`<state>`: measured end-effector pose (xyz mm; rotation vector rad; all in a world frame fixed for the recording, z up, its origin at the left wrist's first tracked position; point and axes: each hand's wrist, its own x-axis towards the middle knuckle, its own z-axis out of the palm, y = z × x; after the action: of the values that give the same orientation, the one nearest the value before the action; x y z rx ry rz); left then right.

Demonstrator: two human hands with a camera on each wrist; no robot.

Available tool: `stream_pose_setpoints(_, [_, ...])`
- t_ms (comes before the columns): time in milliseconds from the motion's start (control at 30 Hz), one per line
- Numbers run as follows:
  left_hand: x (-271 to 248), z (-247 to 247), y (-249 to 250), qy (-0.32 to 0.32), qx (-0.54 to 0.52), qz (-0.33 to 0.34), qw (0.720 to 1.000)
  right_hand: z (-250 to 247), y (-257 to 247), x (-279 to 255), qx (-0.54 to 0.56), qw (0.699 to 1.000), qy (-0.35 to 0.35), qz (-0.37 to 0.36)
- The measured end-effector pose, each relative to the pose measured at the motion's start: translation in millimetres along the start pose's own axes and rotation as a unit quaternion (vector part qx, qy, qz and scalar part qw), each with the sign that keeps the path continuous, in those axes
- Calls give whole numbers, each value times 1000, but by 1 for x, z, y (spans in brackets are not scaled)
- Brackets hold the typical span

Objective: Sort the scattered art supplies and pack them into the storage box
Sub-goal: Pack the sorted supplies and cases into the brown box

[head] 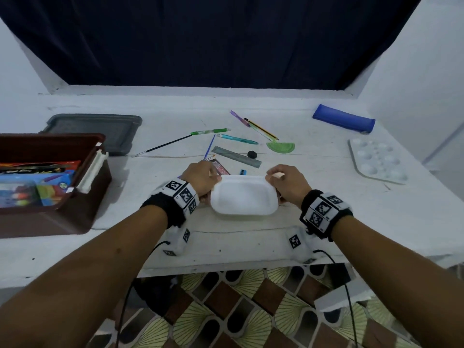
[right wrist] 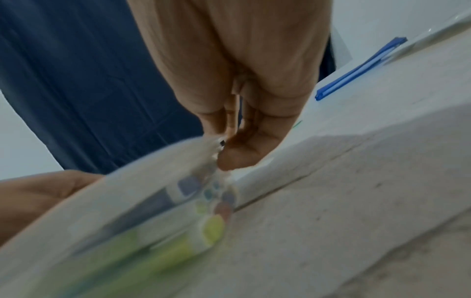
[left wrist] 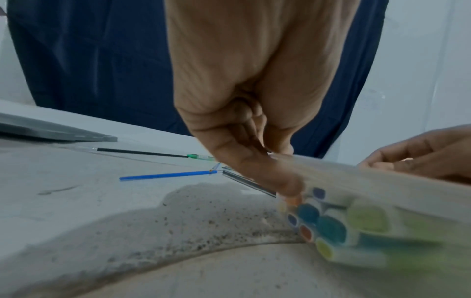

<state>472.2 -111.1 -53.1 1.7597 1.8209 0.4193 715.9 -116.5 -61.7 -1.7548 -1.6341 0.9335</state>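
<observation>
A white lidded plastic case of coloured markers (head: 244, 194) sits near the table's front middle. My left hand (head: 200, 177) grips its left end and my right hand (head: 288, 182) grips its right end. In the left wrist view my left hand (left wrist: 267, 161) curls over the case (left wrist: 369, 205), with round marker caps showing through its side. The right wrist view shows my right hand (right wrist: 229, 145) pinching the case (right wrist: 142, 217) at its edge. The brown storage box (head: 82, 197) stands at the left, holding packs of colours.
A grey lid (head: 98, 131) lies behind the box. Beyond my hands lie a brush (head: 163, 146), green pen (head: 211, 131), teal pen (head: 237, 139), blue brush (head: 209, 146), pencil (head: 261, 128), ruler (head: 236, 156), protractor (head: 280, 147), black eraser (head: 252, 154). Blue pouch (head: 344, 118) and white palette (head: 376, 160) are at the right.
</observation>
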Motion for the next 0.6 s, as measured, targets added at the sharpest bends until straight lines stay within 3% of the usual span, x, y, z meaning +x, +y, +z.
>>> stream_pose_setpoints(67, [-3,-3,-7,-9,21,56,998,-6,4,-7,-13,999,-16,-31])
stream_pose_setpoints(167, [-13,-9,-15,-68,97,172,978,-20,7,-22,-113,987,-48,-105])
stream_pose_setpoints(200, [-18,-10,-16,-93,108,184,973,-23,7,-28,-148,978,-71,-127])
stream_pose_setpoints(267, [-24,-11,-15,-134,137,173,966,-26,7,-37,-211,961,-112,-137])
stream_pose_setpoints(433, [-26,-15,-8,-156,203,163,953,-25,7,-41,-273,943,-121,-145])
stream_pose_setpoints(600, [-29,-16,-3,-158,198,160,954,-24,10,-42,-257,950,-124,-126])
